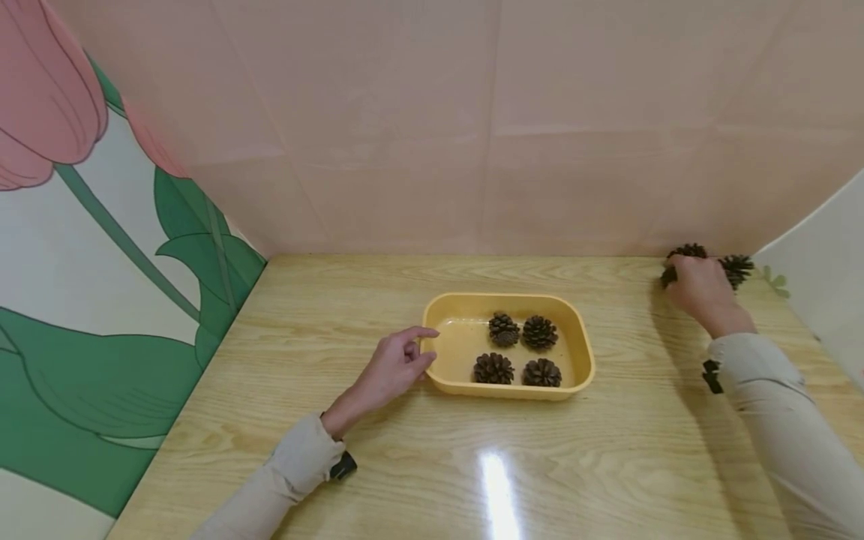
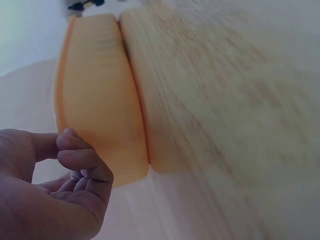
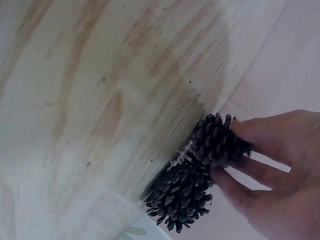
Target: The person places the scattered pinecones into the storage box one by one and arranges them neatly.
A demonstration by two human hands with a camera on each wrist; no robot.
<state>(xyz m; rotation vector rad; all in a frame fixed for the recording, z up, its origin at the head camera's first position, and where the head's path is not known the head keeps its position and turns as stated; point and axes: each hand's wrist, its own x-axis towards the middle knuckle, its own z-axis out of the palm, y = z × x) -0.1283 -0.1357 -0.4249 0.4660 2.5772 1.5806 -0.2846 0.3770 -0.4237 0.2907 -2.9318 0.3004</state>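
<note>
A yellow tray (image 1: 513, 391) stands mid-table and holds several brown pine cones (image 1: 503, 328). My left hand (image 1: 420, 349) rests on the table by the tray's left rim with its fingers loosely curled, holding nothing. In the left wrist view the same hand (image 2: 75, 165) is close to the tray's wall (image 2: 100, 100). At the far right back corner my right hand (image 1: 698, 289) grips a pine cone (image 1: 688, 251). The right wrist view shows thumb and fingers of that hand (image 3: 240, 152) around this pine cone (image 3: 215, 137). A second pine cone (image 3: 182, 195) (image 1: 737, 268) lies touching it.
The wooden table (image 1: 472, 465) is boxed in by a pink back wall (image 1: 472, 150), a tulip-painted panel (image 1: 101, 262) on the left and a white panel (image 1: 830, 270) on the right. A small green leaf shape (image 1: 776, 281) sits by the corner.
</note>
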